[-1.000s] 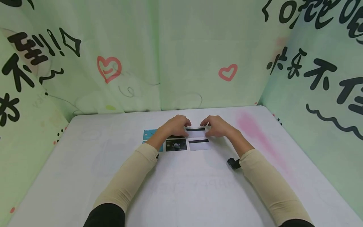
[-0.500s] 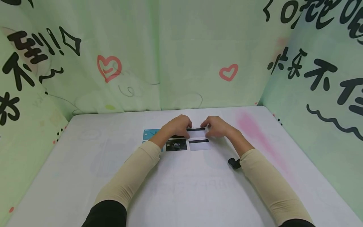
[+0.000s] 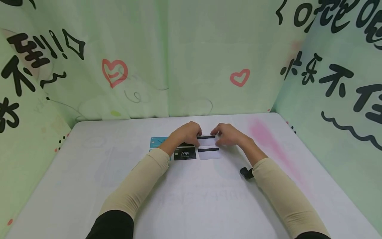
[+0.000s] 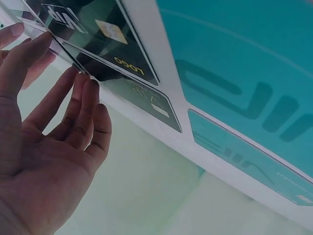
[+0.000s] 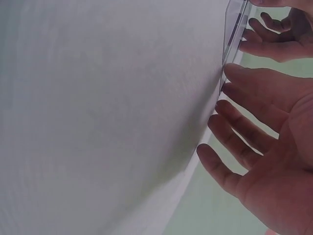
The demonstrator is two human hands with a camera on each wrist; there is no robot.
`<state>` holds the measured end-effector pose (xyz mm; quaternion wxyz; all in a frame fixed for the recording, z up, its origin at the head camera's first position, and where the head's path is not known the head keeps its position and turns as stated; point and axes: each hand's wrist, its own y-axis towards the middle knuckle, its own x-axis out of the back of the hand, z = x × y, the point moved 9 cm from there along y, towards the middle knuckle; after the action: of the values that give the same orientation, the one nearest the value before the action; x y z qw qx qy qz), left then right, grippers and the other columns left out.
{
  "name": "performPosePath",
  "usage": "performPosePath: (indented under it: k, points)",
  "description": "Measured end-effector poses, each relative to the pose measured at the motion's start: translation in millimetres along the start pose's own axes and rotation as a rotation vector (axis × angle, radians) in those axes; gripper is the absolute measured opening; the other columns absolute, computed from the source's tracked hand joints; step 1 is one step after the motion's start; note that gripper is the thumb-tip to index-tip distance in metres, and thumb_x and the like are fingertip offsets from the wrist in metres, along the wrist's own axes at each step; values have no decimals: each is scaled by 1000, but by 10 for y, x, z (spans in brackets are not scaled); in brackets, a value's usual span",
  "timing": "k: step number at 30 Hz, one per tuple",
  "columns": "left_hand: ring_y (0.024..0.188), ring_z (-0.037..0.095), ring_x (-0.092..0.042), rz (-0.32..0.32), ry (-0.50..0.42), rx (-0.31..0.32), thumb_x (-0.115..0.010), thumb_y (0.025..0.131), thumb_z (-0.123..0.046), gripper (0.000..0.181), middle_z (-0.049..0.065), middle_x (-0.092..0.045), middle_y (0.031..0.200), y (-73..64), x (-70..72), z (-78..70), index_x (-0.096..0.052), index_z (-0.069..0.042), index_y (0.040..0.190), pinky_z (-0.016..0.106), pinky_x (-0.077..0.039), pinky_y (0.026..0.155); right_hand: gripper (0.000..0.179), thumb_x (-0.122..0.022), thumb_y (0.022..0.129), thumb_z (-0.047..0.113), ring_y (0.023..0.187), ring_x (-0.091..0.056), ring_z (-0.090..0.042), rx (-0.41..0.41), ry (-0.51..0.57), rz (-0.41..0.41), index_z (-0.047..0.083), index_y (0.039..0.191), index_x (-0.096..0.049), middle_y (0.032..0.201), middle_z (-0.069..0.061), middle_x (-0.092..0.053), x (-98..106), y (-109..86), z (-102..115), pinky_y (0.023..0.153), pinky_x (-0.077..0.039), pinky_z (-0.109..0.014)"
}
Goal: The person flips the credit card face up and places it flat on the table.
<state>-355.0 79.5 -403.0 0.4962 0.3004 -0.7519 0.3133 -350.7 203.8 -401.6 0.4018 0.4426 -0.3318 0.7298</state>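
Two rows of cards lie on the white table (image 3: 191, 199). My left hand (image 3: 188, 133), its fingers bent, reaches over the back black card (image 3: 186, 144), its thumb at the left side of a pale card with a black stripe (image 3: 206, 142). From the other side my right hand (image 3: 229, 134) touches that card's right edge with thumb and forefinger; its fingers are loosely spread in the right wrist view. Nearer me lie a second pale striped card (image 3: 209, 154) and a black Vip card (image 3: 185, 154). Leftmost are a blue card (image 3: 156, 142) and another, partly hidden under my left forearm.
Green cloth (image 3: 191, 66) with black writing and red hearts stands round the table's back and sides. A small black device (image 3: 246, 173) sits at my right wrist. A pink smear (image 3: 268, 139) marks the tabletop on the right.
My left hand and forearm have shifted slightly right. The right hand stays at the back pale card's edge, and the cards keep their layout.
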Motion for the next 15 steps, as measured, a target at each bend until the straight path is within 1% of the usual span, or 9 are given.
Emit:
performPosePath:
  k: [6,12,15]
  points:
    - [106,19,-66,8,0,7,-85,87,-26,45,7,-73,119,4,2,12,-73,-6,125,35,-55,99,46,-79,82,9,111,-62,-32,4,3,-1,2,127,-73,125,-17,-69,4,-21,19,100,-51,-46]
    - [106,19,-66,14,-19,-18,-85,85,-27,46,7,-72,118,-10,25,17,-73,-6,124,35,-55,98,48,-80,86,16,115,-62,-33,-11,27,15,2,131,-71,128,-15,-68,-6,-42,17,101,-50,-47]
    - [107,20,-66,8,-8,-36,-85,85,-28,46,8,-73,117,-8,40,7,-74,-7,124,35,-55,98,51,-82,86,19,117,-62,-33,-25,38,21,3,133,-70,130,-14,-68,-6,-53,5,102,-50,-47]
